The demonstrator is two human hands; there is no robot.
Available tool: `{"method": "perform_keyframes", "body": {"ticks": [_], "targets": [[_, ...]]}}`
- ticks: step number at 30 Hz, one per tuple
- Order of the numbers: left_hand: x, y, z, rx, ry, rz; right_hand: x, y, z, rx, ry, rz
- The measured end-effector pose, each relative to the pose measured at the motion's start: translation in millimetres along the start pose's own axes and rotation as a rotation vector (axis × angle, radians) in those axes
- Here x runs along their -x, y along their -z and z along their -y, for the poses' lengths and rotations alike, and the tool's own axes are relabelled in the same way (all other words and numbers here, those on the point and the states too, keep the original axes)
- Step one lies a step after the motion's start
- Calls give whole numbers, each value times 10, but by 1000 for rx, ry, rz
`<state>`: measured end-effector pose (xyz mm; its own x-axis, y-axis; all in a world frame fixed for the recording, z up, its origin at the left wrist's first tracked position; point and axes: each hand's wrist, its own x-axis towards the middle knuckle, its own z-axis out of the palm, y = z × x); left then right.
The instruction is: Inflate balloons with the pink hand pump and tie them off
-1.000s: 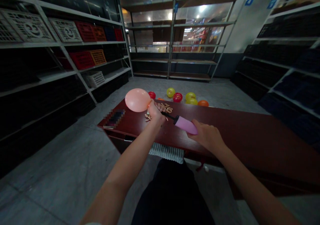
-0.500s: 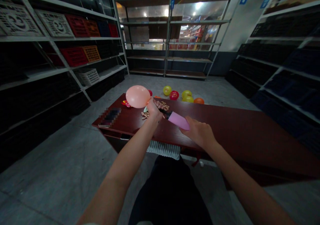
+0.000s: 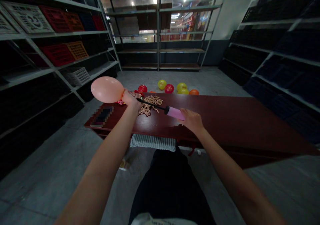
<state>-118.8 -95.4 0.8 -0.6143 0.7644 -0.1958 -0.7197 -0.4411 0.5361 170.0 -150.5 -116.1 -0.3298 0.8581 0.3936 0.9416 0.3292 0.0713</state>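
Note:
My left hand (image 3: 131,98) is closed around the neck of a pale pink balloon (image 3: 107,89), pinching it onto the black nozzle of a hand pump. My right hand (image 3: 190,120) grips the pump's pink handle (image 3: 174,112); the black rod between the hands is drawn out long. Both hands hover over the left part of a dark red table (image 3: 225,118). A heap of limp, uninflated balloons (image 3: 150,105) lies on the table just beneath the pump.
A phone (image 3: 101,116) lies near the table's left edge. Several blown-up balloons (image 3: 175,86), yellow, red and orange, rest on the floor beyond the table. Metal shelving with plastic crates (image 3: 62,51) lines the left; dark shelves stand right and behind.
The pump rod has been pulled out longer and the hands are farther apart. The balloon moved left. The view tilted down and shifted, showing more of the loose balloons.

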Motion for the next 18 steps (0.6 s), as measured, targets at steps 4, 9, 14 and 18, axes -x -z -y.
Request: {"method": "perform_keyframes", "body": {"ticks": [4,9,14,18], "targets": [[45,-67,80,-40,-36,35,19,-200,106,-93,-80,-66],[203,-157,435,-91,-3,102,76,-262,67,-134,-150,-104],[489,-163,1046,-133,87,162,64,-285,45,-152,-197,-89],[581,-117,1360,-148,179,179,52,-296,51,-137,-228,-63]]}}
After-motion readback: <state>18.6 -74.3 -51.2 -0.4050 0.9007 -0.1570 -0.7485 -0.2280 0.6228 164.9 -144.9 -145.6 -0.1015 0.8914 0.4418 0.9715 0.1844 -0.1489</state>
